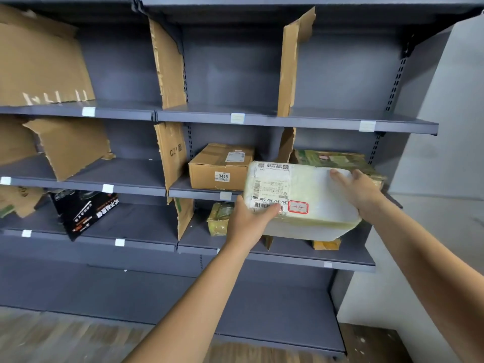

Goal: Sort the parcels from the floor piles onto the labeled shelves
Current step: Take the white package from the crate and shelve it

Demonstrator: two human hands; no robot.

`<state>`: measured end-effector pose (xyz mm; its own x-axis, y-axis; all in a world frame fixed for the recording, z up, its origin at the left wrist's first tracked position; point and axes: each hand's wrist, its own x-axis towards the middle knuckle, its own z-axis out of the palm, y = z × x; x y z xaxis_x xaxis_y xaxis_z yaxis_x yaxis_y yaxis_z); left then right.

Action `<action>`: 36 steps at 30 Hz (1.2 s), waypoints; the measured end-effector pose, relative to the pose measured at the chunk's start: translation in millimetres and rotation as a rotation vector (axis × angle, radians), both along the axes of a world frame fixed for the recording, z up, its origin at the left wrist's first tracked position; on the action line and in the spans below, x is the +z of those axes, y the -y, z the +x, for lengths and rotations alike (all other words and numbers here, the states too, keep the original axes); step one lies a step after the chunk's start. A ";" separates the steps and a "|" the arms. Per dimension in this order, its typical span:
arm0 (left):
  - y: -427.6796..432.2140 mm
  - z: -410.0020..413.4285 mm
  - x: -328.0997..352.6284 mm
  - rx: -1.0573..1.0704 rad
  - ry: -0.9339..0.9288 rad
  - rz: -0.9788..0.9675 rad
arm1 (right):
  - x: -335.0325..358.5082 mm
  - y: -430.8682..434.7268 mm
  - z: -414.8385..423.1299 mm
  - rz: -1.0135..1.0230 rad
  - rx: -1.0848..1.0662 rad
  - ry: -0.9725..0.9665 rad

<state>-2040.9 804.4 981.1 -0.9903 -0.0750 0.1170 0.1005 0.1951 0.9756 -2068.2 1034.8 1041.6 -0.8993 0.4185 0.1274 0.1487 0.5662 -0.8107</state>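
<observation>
The left hand point(248, 221) grips the near left corner of a white parcel point(314, 200), thumb on its label. The right hand point(358, 189) holds the far right edge, thumb across the top. The parcel is at the front edge of the middle shelf point(204, 193), right-hand compartment, before a green-taped parcel point(337, 159). A brown box point(220, 166) sits one compartment left.

Parcel sorting room: grey labelled shelving point(262, 121), cardboard dividers point(167, 66), parcels point(220, 169).

cardboard dividers point(167, 64) standing upright; wood floor point(52, 341) below; grey wall point(445, 127) right
</observation>
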 end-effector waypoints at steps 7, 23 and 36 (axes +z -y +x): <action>23.3 48.6 -5.2 0.082 0.004 0.079 | -15.9 24.7 32.8 -0.142 0.126 -0.051; 90.5 93.3 -58.0 0.126 0.011 0.183 | -47.2 94.1 78.5 -0.215 0.244 0.007; 122.9 45.6 -47.8 -0.045 0.007 0.181 | -25.5 125.1 75.6 -0.156 0.083 -0.052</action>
